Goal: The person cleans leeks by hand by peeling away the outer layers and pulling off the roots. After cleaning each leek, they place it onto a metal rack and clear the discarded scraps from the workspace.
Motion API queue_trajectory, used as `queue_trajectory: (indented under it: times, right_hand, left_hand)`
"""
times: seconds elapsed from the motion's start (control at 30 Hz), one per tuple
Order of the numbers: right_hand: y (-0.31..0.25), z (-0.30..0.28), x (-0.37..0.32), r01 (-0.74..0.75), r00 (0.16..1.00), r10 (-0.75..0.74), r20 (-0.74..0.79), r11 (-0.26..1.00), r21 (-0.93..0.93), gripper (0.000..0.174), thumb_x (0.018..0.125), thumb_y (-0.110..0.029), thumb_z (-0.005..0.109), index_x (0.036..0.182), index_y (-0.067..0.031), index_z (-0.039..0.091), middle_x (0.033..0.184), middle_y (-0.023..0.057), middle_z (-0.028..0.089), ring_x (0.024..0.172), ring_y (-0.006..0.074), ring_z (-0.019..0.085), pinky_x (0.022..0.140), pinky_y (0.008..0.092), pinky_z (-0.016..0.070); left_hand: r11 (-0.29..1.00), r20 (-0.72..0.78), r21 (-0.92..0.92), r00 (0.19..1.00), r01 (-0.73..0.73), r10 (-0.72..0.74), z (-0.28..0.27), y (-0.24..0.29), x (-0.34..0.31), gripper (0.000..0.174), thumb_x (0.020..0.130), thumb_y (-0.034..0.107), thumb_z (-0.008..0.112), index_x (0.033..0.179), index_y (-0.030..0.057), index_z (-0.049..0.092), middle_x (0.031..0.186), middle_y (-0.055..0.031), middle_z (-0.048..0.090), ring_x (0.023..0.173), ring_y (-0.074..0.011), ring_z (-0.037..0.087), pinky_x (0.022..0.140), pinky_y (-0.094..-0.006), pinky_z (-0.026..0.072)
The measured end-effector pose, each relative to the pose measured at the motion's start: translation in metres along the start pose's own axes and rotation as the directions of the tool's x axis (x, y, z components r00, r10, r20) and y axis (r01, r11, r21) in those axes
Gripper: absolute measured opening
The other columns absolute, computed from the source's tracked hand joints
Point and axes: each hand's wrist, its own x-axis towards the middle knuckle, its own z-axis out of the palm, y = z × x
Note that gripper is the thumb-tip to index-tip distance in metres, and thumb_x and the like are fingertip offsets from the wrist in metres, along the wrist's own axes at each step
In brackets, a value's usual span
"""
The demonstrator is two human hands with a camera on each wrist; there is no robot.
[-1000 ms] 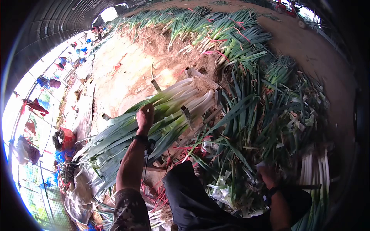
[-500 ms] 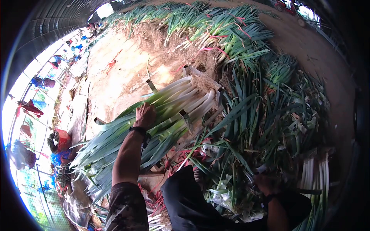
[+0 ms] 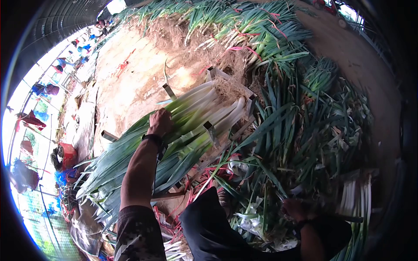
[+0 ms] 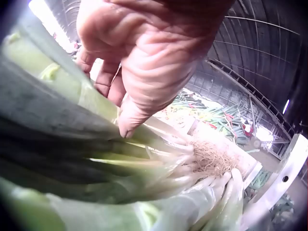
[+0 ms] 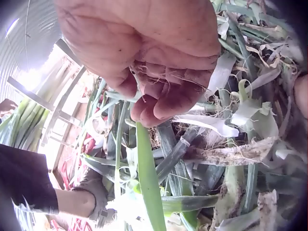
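Observation:
A thick bundle of leeks (image 3: pixel 191 108) lies across a low wooden rack, white stalks and roots toward the upper right, green leaves fanned to the lower left. My left hand (image 3: pixel 160 122) is on the bundle where the stalks turn green. In the left wrist view its thumb (image 4: pixel 129 118) presses one side of a leek while the fingers curl behind it. Down at the right, my right hand (image 3: pixel 295 209) is curled low over a heap of peelings. Thin root threads show in its palm in the right wrist view, and a green leek leaf (image 5: pixel 150 178) hangs from its curled fingertips.
Short posts (image 3: pixel 169 91) stand up along the rack. Peeled leaves and scraps (image 3: pixel 331 126) are heaped at the right. Bundles tied with pink string (image 3: pixel 257 48) line the back. White-stalked leeks (image 3: pixel 357 195) lie at the lower right; red strings (image 3: pixel 187 209) tangle near the knee.
My left hand has settled lower against the leeks, its fingers closing around a stalk. The right hand has shifted slightly left and down over the peelings. The head view has shifted a little.

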Motion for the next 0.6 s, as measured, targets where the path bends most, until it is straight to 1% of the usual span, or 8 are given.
queue_trajectory:
  times: [0.07,0.23,0.37,0.4,0.47,0.5,0.53,0.6]
  right_hand:
    - [-0.005,-0.001,0.003,-0.17,0.985,0.161,0.069,0.974,0.149,0.024,0.096,-0.023,0.05,0.084,-0.0058,0.062,0.074,0.0054,0.065,0.062,0.0163,0.064,0.059,0.0349,0.0493]
    - [0.008,0.011,0.013,-0.177,0.984,0.163,0.075,0.945,0.275,0.021,0.095,-0.021,0.052,0.094,-0.0044,0.065,0.075,0.0033,0.065,0.065,0.0132,0.064,0.062,0.0308,0.0512]
    - [-0.006,0.008,0.014,-0.178,0.984,0.169,0.057,0.959,0.223,0.022,0.094,-0.02,0.054,0.1,-0.003,0.066,0.075,0.0034,0.066,0.07,0.0127,0.066,0.064,0.03,0.0519]
    - [-0.013,0.009,0.015,-0.174,0.985,0.168,0.047,0.944,0.281,0.022,0.094,-0.019,0.054,0.1,-0.0029,0.067,0.075,0.0033,0.067,0.07,0.0127,0.067,0.064,0.0298,0.0519]
    - [-0.026,0.011,0.011,-0.172,0.985,0.172,0.036,0.903,0.395,0.022,0.094,-0.018,0.053,0.101,-0.0026,0.067,0.077,0.0032,0.067,0.07,0.0128,0.067,0.064,0.0296,0.0518]
    - [-0.028,0.013,0.011,-0.142,0.99,0.138,0.037,0.929,0.341,0.025,0.093,-0.019,0.053,0.103,-0.0015,0.067,0.076,0.0046,0.067,0.068,0.0131,0.066,0.063,0.0295,0.0518]
    - [-0.027,0.012,0.011,-0.112,0.994,0.105,0.037,0.953,0.281,0.028,0.093,-0.021,0.052,0.106,-0.0004,0.067,0.075,0.0061,0.068,0.066,0.0134,0.065,0.062,0.0294,0.0519]
    - [-0.022,0.009,0.009,-0.083,0.996,0.077,0.034,0.967,0.239,0.032,0.092,-0.022,0.051,0.109,0.0005,0.067,0.075,0.0076,0.068,0.063,0.0139,0.064,0.06,0.0293,0.0519]
  left_hand:
    - [1.0,0.001,0.012,1.0,-0.003,0.003,0.002,-0.002,0.009,0.025,0.075,0.024,0.075,0.095,0.011,0.072,0.105,-0.0134,0.064,0.104,-0.033,0.063,0.086,-0.0446,0.0516]
    - [0.99,-0.232,0.13,0.973,0.047,-0.016,0.027,0.015,0.025,0.018,0.076,0.017,0.068,0.092,0.0097,0.072,0.105,-0.0143,0.066,0.102,-0.0325,0.064,0.085,-0.0462,0.0517]
    - [0.999,-0.148,-0.028,0.989,-0.032,0.028,0.032,0.015,0.024,0.021,0.075,0.02,0.07,0.094,0.0106,0.071,0.11,-0.0143,0.066,0.108,-0.0331,0.062,0.09,-0.0479,0.0495]
    - [0.992,-0.127,-0.111,0.991,-0.064,0.05,0.035,0.01,0.022,0.03,0.069,0.026,0.075,0.095,0.0112,0.07,0.103,-0.0144,0.067,0.105,-0.0333,0.063,0.087,-0.047,0.0504]
    - [0.987,0.023,-0.151,0.999,-0.045,0.049,0.036,0.008,0.018,0.028,0.068,0.027,0.076,0.092,0.0125,0.071,0.098,-0.0142,0.069,0.1,-0.0332,0.065,0.085,-0.0465,0.0515]
    - [0.984,0.099,-0.175,0.994,-0.028,0.046,0.038,0.008,0.017,0.027,0.068,0.028,0.077,0.091,0.0132,0.072,0.095,-0.0141,0.07,0.098,-0.0331,0.066,0.084,-0.0463,0.0521]
    - [0.991,0.098,-0.132,0.994,-0.038,0.051,0.028,0.016,0.016,0.02,0.069,0.026,0.076,0.085,0.013,0.072,0.091,-0.014,0.071,0.094,-0.0342,0.067,0.081,-0.0462,0.0532]
    - [0.999,0.173,-0.046,0.985,0.015,-0.007,0.018,0.028,0.022,0.023,0.072,0.027,0.078,0.088,0.0109,0.073,0.096,-0.0155,0.071,0.096,-0.0346,0.068,0.083,-0.0449,0.0543]
